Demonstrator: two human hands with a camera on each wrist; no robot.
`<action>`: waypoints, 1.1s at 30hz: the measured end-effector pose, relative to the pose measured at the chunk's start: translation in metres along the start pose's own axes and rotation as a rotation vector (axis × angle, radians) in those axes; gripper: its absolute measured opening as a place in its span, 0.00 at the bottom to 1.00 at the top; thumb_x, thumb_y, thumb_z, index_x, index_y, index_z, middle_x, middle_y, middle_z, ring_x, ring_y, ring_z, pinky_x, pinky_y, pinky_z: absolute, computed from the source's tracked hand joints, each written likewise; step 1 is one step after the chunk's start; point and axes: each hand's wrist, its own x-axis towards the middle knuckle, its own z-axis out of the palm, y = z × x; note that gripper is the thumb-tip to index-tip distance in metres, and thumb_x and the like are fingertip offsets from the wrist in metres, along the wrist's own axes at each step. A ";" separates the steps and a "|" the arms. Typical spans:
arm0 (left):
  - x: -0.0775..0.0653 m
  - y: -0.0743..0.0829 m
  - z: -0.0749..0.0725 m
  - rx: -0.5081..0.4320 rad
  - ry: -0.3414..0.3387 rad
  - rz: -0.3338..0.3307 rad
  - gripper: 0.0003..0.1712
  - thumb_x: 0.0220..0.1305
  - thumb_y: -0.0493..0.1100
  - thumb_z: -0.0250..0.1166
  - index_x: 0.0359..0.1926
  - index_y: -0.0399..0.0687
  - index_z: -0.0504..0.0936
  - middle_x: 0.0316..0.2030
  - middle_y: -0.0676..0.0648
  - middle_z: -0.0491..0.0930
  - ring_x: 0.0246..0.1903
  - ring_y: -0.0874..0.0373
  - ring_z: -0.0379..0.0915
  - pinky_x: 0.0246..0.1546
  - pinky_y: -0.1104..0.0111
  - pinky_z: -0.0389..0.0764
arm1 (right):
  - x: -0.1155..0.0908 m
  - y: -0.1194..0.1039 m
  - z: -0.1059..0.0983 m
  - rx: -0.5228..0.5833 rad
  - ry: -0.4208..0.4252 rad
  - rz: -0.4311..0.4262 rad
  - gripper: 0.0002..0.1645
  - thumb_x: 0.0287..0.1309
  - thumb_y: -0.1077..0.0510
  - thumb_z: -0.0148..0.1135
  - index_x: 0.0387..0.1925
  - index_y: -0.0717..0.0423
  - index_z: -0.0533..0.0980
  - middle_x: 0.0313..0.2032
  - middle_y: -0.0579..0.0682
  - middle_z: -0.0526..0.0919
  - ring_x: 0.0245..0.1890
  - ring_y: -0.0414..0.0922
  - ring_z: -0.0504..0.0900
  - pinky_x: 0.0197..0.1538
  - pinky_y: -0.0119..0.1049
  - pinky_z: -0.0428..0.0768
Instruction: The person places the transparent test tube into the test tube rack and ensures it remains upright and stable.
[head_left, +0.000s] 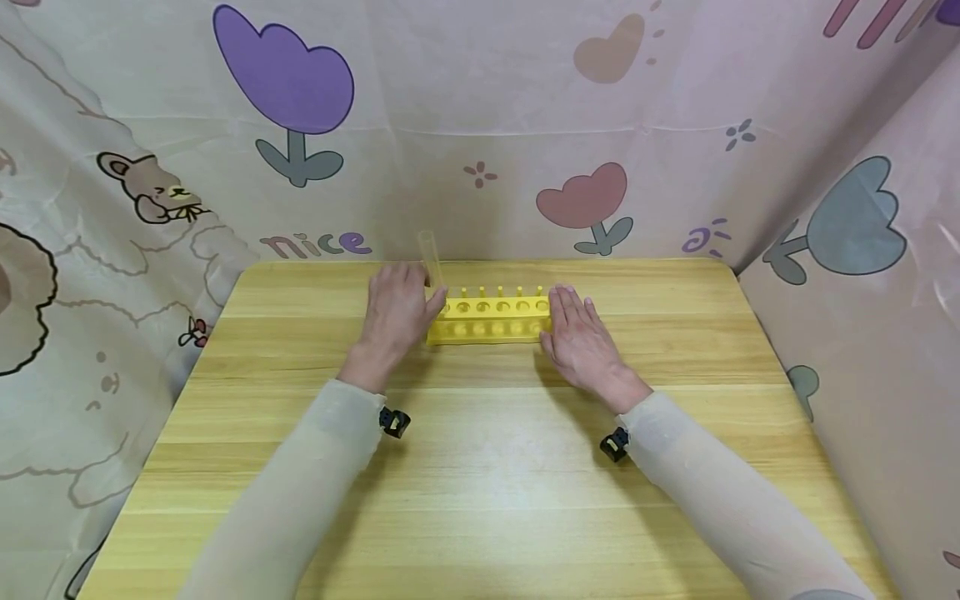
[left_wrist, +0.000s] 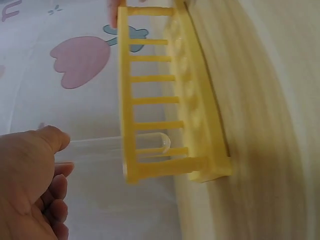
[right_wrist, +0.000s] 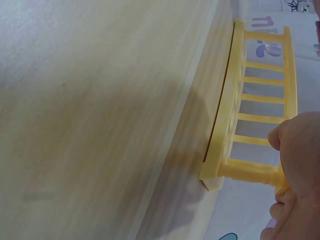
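Observation:
A yellow test tube rack [head_left: 491, 327] stands on the table, with a row of round holes along its top and short pegs behind them. At its left end my left hand [head_left: 397, 307] pinches a clear test tube [head_left: 427, 254] between thumb and fingers. In the left wrist view the tube [left_wrist: 95, 148] reaches past the rack's top plate [left_wrist: 126, 100], its rounded tip short of the base. My right hand [head_left: 585, 346] holds the rack's right end, fingers extended along it and thumb at the front. The right wrist view shows that thumb [right_wrist: 276, 136] against the top plate.
The wooden table [head_left: 480, 483] meets a patterned curtain [head_left: 450, 100] close behind the rack. More curtain hangs along the left and right sides. A small black device [head_left: 394, 422] sits at the left cuff, another [head_left: 615, 445] at the right.

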 end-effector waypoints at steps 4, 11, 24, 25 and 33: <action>-0.003 -0.004 0.009 -0.004 -0.020 -0.008 0.22 0.75 0.53 0.65 0.47 0.35 0.82 0.41 0.38 0.81 0.44 0.41 0.71 0.46 0.52 0.69 | 0.000 0.000 0.000 0.004 -0.004 0.002 0.45 0.82 0.47 0.45 0.82 0.70 0.43 0.82 0.68 0.46 0.84 0.62 0.45 0.83 0.58 0.45; -0.009 -0.007 0.019 0.018 -0.040 0.006 0.22 0.75 0.53 0.64 0.48 0.36 0.82 0.39 0.39 0.80 0.41 0.43 0.70 0.44 0.55 0.68 | -0.001 -0.001 0.000 0.012 -0.007 -0.001 0.45 0.82 0.46 0.43 0.82 0.70 0.42 0.82 0.68 0.45 0.84 0.62 0.45 0.83 0.58 0.45; -0.011 -0.008 0.025 0.020 -0.094 -0.014 0.22 0.77 0.53 0.62 0.51 0.36 0.82 0.41 0.40 0.80 0.41 0.44 0.69 0.44 0.56 0.67 | -0.002 0.000 0.000 0.013 0.001 -0.001 0.44 0.82 0.47 0.44 0.82 0.70 0.43 0.82 0.68 0.46 0.84 0.62 0.45 0.83 0.58 0.46; -0.011 -0.008 0.025 0.020 -0.097 -0.015 0.22 0.77 0.53 0.62 0.51 0.36 0.82 0.41 0.40 0.80 0.41 0.44 0.69 0.44 0.56 0.68 | -0.001 0.000 0.000 0.011 0.002 -0.002 0.44 0.82 0.47 0.44 0.82 0.70 0.43 0.82 0.68 0.46 0.84 0.62 0.45 0.83 0.58 0.46; -0.010 -0.006 0.024 0.031 -0.111 -0.024 0.22 0.76 0.52 0.63 0.51 0.35 0.82 0.42 0.40 0.80 0.43 0.44 0.70 0.47 0.55 0.70 | -0.002 0.000 0.000 0.010 -0.001 -0.002 0.44 0.82 0.47 0.44 0.82 0.70 0.43 0.82 0.68 0.46 0.84 0.62 0.45 0.83 0.59 0.47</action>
